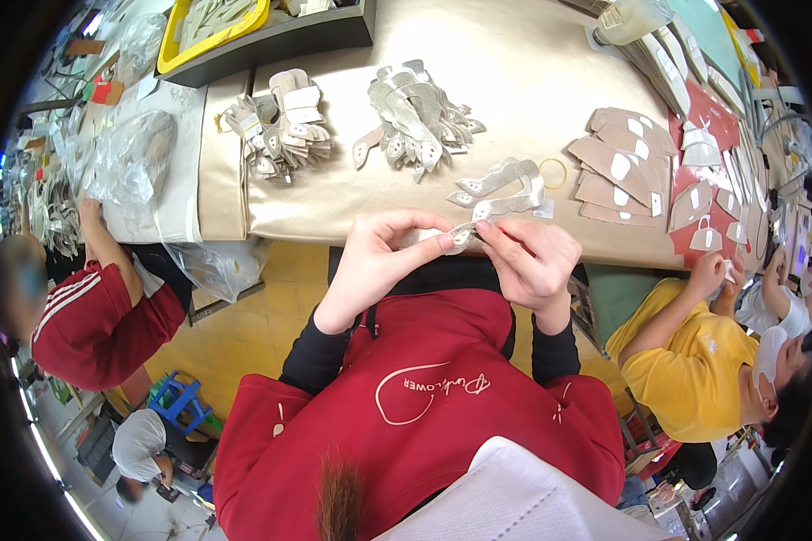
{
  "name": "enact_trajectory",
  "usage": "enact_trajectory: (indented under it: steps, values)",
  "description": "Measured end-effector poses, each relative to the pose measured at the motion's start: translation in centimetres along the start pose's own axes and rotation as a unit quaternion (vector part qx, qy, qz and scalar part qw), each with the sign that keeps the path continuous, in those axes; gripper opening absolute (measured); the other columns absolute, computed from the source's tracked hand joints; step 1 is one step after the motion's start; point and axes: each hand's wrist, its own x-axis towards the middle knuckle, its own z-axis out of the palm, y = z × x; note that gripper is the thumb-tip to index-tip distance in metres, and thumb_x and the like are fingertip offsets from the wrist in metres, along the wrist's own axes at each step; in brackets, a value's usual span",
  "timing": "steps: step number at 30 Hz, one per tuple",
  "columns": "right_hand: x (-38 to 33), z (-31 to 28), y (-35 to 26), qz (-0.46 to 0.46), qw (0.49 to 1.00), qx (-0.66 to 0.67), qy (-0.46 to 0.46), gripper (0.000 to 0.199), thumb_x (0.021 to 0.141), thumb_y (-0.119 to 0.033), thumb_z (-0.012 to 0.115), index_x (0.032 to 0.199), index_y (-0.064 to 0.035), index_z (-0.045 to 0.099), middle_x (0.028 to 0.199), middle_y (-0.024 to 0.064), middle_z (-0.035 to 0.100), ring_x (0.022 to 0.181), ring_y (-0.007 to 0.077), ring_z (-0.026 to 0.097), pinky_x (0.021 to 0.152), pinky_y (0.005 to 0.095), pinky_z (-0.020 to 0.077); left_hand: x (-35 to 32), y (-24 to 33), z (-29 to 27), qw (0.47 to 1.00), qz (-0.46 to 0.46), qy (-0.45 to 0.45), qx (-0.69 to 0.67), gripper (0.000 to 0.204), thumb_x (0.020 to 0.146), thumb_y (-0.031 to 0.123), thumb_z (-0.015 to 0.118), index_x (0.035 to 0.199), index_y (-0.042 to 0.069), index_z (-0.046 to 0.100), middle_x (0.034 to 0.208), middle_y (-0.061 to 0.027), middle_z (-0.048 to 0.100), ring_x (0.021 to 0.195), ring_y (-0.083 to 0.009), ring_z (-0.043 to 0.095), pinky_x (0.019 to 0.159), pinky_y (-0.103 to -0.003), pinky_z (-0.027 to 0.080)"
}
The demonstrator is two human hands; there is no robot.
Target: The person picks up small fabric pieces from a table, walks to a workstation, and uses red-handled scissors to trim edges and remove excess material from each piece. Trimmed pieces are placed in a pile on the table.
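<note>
Held strip: small, pale grey, soft-looking material, rounded end, small holes. Raised over the near edge of the table, nearer the wearer than the central heap (landmark) and slightly to its right.

Left hand: pinching the strip between thumb and index finger. Right hand: thumb and fingertips closed on the strip's other end; exact contact partly hidden by the fingers.

Central heap: flat grey strips, curved, lobed and punched at the ends, piled crosswise. Right of it and nearer the wearer, a bent grey piece, roughly U-shaped, smooth with a slight sheen; just beyond that, a thin yellowish ring.

Left of the heap: a bundle of similar strips, matte beige-grey, layered. Well right of it: fanned panels, beige, matte, white patches on them; past these a glossy red sheet.

Table: tan, smooth covering, soft glare. Beyond the heap, to the left: yellow tray, rigid rim.
</note>
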Motion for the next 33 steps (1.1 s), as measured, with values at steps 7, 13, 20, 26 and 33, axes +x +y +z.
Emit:
enact_trajectory:
  steps: [7,13,20,26,33]
  values:
    - [-0.1,0.1,0.1,-0.01,1.0,0.005,-0.002,0.043,0.062,-0.006,0.075,0.103,-0.02,0.078,0.08,-0.001,0.065,0.061,0.0155,0.059,0.052,0.0277,0.0451,0.0,0.1,-0.3,0.999,-0.012,-0.025,-0.028,0.017,0.09,0.005,0.07,0.103,-0.005,0.07,0.092,-0.0079,0.072,0.086,-0.0096,0.067,0.079,-0.023,0.054]
    - [-0.2,-0.2,0.1,-0.031,1.0,-0.003,0.0,0.046,0.061,-0.004,0.072,0.102,-0.0222,0.078,0.08,-0.0003,0.065,0.061,0.0151,0.059,0.051,0.0273,0.0445,-0.1,0.4,-0.2,0.997,-0.027,-0.044,-0.057,0.019,0.09,0.002,0.068,0.106,-0.008,0.068,0.095,-0.0109,0.072,0.09,-0.0129,0.068,0.082,-0.024,0.055]
    - [-0.5,0.0,0.0,0.0,0.999,0.043,0.027,0.039,0.063,-0.001,0.073,0.098,-0.016,0.078,0.076,0.0028,0.065,0.06,0.0173,0.061,0.051,0.0279,0.0461,-0.3,0.5,0.0,0.991,-0.068,-0.025,-0.109,0.016,0.087,0.006,0.071,0.1,-0.002,0.071,0.089,-0.0041,0.07,0.076,-0.0056,0.061,0.065,-0.019,0.045]
    - [-0.6,0.0,-1.4,0.253,0.923,0.272,0.099,0.033,0.075,-0.004,0.077,0.107,0.0001,0.07,0.087,0.0095,0.066,0.073,0.016,0.064,0.063,0.0263,0.0497,-0.6,0.5,0.2,0.991,-0.063,-0.015,-0.113,0.015,0.088,0.006,0.071,0.1,-0.002,0.07,0.091,-0.004,0.07,0.077,-0.0056,0.061,0.064,-0.018,0.044]
    - [-0.1,-0.4,-2.6,0.338,0.807,0.485,0.003,0.02,0.085,-0.005,0.072,0.101,0.0054,0.066,0.085,0.0029,0.06,0.072,0.0054,0.051,0.063,0.0198,0.0407,-1.3,1.0,1.4,1.0,0.021,-0.017,-0.016,0.012,0.088,0.001,0.069,0.099,-0.005,0.071,0.091,-0.0078,0.071,0.085,-0.0097,0.066,0.075,-0.023,0.052]
